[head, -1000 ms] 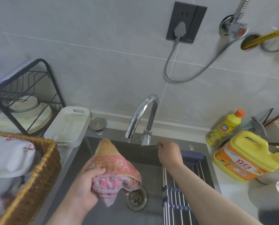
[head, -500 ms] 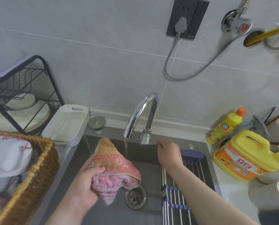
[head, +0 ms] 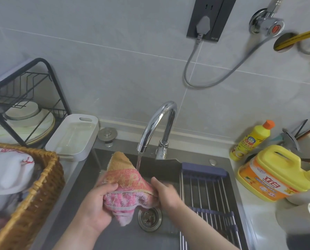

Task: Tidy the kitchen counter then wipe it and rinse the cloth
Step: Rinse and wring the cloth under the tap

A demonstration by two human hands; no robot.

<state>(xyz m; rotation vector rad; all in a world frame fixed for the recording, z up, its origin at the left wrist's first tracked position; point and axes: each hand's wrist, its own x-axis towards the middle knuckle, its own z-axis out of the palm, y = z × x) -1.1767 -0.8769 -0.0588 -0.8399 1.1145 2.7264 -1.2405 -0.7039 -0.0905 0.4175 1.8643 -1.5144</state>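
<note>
Cloth (head: 127,184) over sink (head: 85,177), beside rack (head: 204,192)

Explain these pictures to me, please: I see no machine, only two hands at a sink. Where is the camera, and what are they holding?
There is no robot here. A person works bare-handed, and the camera sits on their head, looking forward and down, which is why only forearms and hands show. The left hand grips a pink and tan cloth, and the right hand holds its other side, over a grey sink. Water runs from the chrome faucet onto the cloth, so it is being rinsed. Left of the sink are a wicker basket, a white tray and a black dish rack with plates. To the right stand a yellow detergent jug and a small yellow bottle. A metal rack lies across the sink's right part.
</note>
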